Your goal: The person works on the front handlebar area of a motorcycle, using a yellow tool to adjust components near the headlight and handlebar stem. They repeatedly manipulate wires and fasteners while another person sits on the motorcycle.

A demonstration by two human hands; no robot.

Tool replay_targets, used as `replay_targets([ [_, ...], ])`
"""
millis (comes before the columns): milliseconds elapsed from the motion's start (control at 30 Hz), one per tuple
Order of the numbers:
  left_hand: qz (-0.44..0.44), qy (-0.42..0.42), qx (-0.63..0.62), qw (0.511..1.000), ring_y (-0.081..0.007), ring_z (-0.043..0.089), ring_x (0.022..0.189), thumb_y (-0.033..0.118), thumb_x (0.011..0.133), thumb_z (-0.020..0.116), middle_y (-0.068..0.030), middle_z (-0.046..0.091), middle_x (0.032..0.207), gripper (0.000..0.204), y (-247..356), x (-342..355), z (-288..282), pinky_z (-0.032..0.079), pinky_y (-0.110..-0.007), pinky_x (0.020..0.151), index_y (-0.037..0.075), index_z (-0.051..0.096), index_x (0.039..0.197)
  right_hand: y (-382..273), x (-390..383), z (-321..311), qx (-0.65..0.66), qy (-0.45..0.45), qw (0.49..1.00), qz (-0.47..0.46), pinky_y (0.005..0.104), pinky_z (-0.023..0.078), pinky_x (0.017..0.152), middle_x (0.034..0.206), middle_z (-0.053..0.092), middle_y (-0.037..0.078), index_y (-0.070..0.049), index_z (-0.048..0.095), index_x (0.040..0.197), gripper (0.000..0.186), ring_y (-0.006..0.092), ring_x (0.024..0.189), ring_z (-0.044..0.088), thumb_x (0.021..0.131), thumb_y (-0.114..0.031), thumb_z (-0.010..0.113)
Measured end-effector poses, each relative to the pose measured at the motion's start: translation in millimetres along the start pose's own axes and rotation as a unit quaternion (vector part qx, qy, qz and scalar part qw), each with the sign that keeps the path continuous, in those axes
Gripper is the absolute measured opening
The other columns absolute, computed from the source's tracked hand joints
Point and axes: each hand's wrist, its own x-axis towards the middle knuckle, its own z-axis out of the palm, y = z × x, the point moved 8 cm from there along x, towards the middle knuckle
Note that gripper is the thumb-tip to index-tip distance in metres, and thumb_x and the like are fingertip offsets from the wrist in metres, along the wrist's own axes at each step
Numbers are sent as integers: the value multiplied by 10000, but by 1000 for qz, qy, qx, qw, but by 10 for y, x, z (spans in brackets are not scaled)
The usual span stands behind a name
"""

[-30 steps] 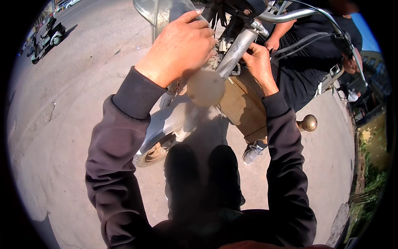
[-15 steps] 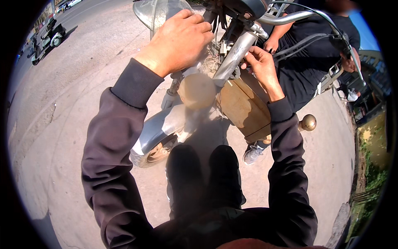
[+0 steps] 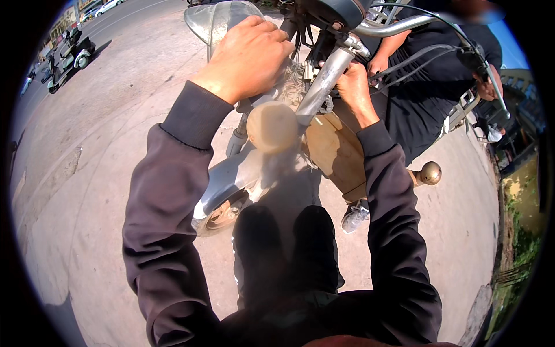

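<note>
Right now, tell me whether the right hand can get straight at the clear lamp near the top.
Probably not straight: in this view, the silver tube and the left hand lie between the right hand and the clear lamp.

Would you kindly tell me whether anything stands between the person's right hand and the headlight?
Yes: in this view the slanted metal tube stands just left of the right hand, and the left hand covers part of the headlight.

The fork tube [image 3: 325, 85] and handlebar [image 3: 399, 26] are silver, the mudguard [image 3: 225, 178] silvery grey, the panel [image 3: 332, 151] tan, the sneaker [image 3: 355, 219] grey.
</note>
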Motion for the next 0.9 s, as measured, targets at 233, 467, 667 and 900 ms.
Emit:
replay_targets([
  [233, -20, -23, 42, 999, -231, 610, 1030, 201, 795, 729, -51, 672, 1009, 223, 17, 214, 55, 450, -364, 873, 94, 697, 988, -52, -118, 44, 96, 49, 992, 60, 257, 530, 682, 888, 706, 22, -24, 676, 973, 165, 94, 734, 647, 847, 76, 640],
  [467, -45, -104, 22, 993, -275, 656, 989, 202, 761, 741, -77, 712, 929, 213, 41, 493, 311, 522, -414, 828, 119, 719, 956, -67, -103, -34, -81, 117, 990, 0, 283, 515, 643, 791, 725, 76, 1, 713, 980, 174, 109, 698, 661, 829, 18, 629],
  [667, -56, -159, -45, 985, -314, 690, 899, 111, 750, 696, -104, 720, 872, 293, 168, 471, 594, 532, -434, 820, 172, 693, 1037, 135, -132, -22, -27, -31, 996, 85, 245, 506, 638, 818, 711, 18, 25, 709, 1000, 148, 65, 705, 628, 892, -66, 665],
  [900, -1, -267, -61, 962, -273, 706, 939, 79, 760, 701, -95, 739, 947, 534, 249, 514, 698, 541, -392, 862, 267, 668, 1259, 195, -327, -63, -1, 6, 997, 82, 252, 486, 658, 816, 703, 51, 46, 660, 1000, 155, 72, 709, 605, 897, -63, 620],
])
